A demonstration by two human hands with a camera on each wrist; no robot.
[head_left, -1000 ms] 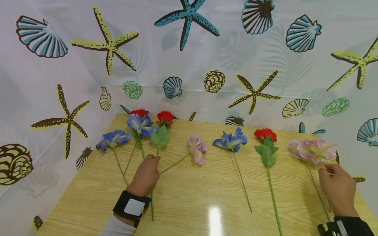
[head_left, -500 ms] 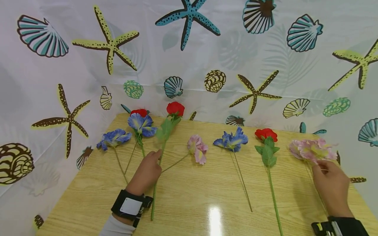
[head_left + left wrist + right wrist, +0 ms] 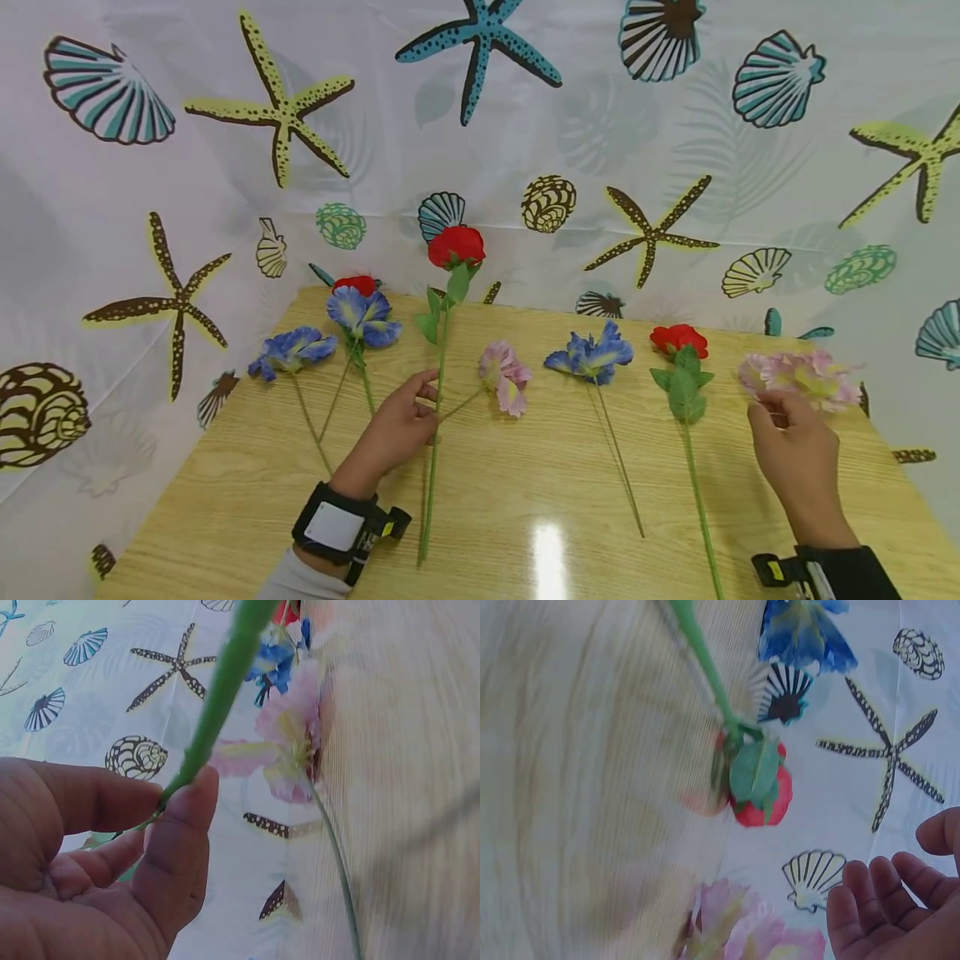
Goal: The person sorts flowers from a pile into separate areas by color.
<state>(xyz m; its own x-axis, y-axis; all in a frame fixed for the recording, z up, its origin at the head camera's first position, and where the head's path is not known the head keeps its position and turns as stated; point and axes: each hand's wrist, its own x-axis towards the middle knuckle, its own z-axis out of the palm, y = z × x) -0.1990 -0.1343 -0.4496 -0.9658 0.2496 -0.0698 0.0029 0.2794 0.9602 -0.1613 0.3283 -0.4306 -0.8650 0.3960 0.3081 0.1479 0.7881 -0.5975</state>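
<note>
In the head view my left hand [image 3: 396, 429] pinches the green stem of a red artificial rose [image 3: 456, 247]. The rose's bloom stands up against the curtain, and its stem slants down over the table. Up close in the left wrist view, thumb and fingertips meet around the rose stem [image 3: 225, 682]. My right hand [image 3: 798, 462] hovers just in front of pink flowers [image 3: 828, 379], partly covering them. Nothing is in its loosely bent fingers [image 3: 885, 881]. Left of it lie another red rose [image 3: 678, 340] and a blue iris [image 3: 592, 354].
A pink flower [image 3: 504, 375] lies right beside the left hand. Two blue irises [image 3: 292, 350] and a red rose [image 3: 355, 285] lie at the table's far left. Behind the wooden table [image 3: 510, 492] hangs a white curtain [image 3: 517, 150] printed with shells and starfish.
My left hand has lifted the red rose from beside the blue irises and brought it rightward and up. My right hand has shifted left along the pink flowers.
</note>
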